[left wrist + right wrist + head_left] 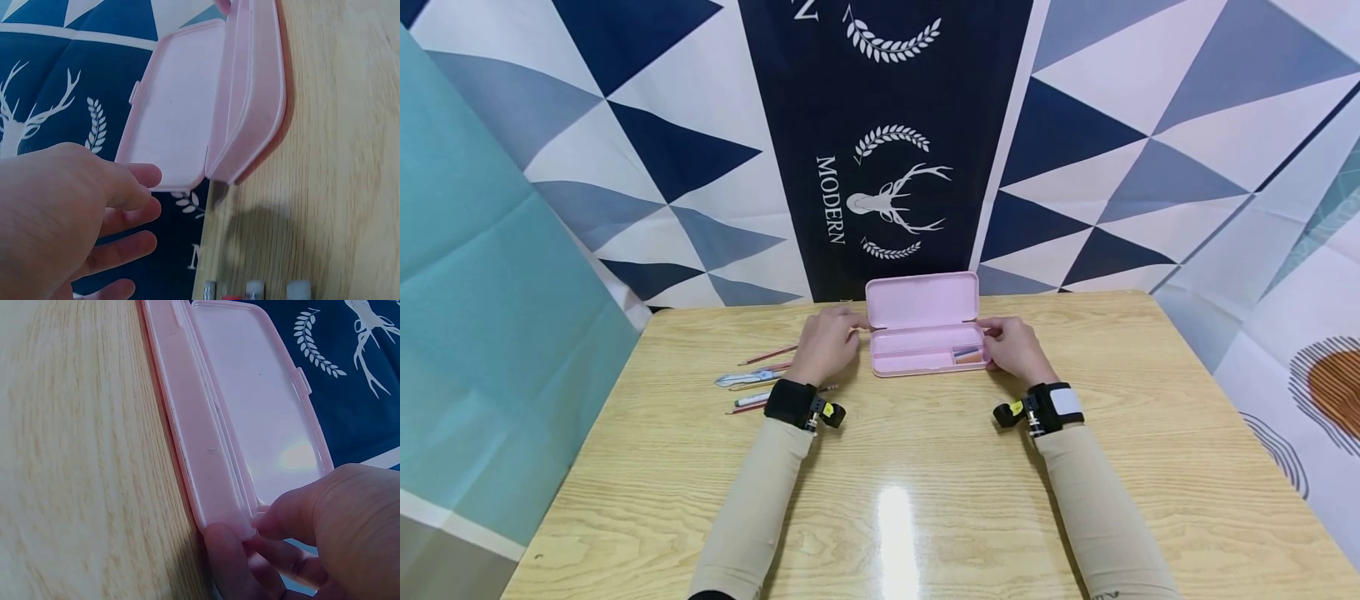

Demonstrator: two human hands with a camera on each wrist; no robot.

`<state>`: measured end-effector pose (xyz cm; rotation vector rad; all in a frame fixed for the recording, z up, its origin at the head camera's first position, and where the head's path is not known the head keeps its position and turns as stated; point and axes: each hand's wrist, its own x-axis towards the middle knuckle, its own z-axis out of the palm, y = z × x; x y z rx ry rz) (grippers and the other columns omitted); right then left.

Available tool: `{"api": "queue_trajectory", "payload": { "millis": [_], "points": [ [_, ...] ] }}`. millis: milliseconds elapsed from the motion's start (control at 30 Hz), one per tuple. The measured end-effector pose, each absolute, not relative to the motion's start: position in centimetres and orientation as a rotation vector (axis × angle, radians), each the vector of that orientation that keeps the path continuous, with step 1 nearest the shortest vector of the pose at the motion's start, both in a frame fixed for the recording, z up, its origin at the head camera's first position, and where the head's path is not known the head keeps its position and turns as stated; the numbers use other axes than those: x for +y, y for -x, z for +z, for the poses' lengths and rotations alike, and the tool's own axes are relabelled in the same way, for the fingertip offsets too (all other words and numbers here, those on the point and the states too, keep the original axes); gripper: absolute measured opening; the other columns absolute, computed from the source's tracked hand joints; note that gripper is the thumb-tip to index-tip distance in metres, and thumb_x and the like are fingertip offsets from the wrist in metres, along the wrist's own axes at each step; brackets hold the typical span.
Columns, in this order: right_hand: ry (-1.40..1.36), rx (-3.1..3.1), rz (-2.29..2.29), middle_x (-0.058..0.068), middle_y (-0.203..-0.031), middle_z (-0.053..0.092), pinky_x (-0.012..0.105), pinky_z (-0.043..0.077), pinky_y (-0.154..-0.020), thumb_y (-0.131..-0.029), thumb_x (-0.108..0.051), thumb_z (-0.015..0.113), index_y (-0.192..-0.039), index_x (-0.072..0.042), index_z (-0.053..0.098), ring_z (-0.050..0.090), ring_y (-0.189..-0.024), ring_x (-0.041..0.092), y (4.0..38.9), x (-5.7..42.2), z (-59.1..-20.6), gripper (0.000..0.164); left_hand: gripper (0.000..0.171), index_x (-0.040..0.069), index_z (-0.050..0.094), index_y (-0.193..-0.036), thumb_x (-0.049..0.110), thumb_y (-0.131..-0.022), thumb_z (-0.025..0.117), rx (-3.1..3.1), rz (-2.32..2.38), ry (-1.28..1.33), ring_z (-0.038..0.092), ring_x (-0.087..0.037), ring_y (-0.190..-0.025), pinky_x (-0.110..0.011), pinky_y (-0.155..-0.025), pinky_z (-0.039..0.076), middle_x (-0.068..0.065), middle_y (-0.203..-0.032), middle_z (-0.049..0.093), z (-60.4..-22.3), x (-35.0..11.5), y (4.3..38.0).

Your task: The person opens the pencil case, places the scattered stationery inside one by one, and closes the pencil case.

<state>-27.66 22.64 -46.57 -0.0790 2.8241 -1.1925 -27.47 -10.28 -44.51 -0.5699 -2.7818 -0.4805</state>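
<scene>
A pink pencil case [910, 363] lies near the table's far edge, its lid [922, 301] raised against the backdrop. Small orange, white and dark pieces [967, 356] sit in its right-hand compartment. My right hand [1015, 346] pinches the case's right end; in the right wrist view the thumb and fingers [228, 559] hold that corner. At the left end is my left hand [827, 342], its index finger reaching toward the hinge side. The left wrist view shows this hand [69, 219] with loosely bent fingers beside the lid; whether a fingertip touches it, I cannot tell.
Left of the case, partly under my left wrist, lie several pencils [767, 356], a light-blue pointed tool [748, 377] and a white pen-like stick [752, 400]. A patterned cloth backdrop [700, 167] rises behind the wooden table [925, 467].
</scene>
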Motion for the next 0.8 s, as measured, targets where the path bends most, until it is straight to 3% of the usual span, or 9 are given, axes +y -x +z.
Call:
{"api": "queue_trajectory", "payload": {
  "millis": [267, 800],
  "points": [
    [0.075, 2.821, -1.196, 0.026, -0.107, 0.069, 0.023, 0.053, -0.049, -0.094, -0.004, 0.054, -0.135, -0.001, 0.061, 0.065, -0.055, 0.013, 27.8, 22.8, -46.7, 0.042, 0.024, 0.017, 0.079, -0.107, 0.011, -0.092, 0.061, -2.777, -0.461, 0.525, 0.065, -0.026, -0.103, -0.047, -0.076, 0.054, -0.005, -0.108, 0.073, -45.0, -12.1, 27.4],
    [0.058, 2.815, -1.187, 0.024, -0.107, 0.069, 0.024, 0.054, -0.051, -0.095, -0.006, 0.055, -0.136, -0.003, 0.06, 0.066, -0.057, 0.014, 27.8, 22.5, -46.6, 0.042, 0.023, 0.014, 0.079, -0.107, 0.009, -0.093, 0.061, -2.79, -0.568, 0.462, 0.065, -0.029, -0.097, -0.045, -0.073, 0.054, -0.009, -0.106, 0.072, -45.6, -15.0, 26.9]
  ]
}}
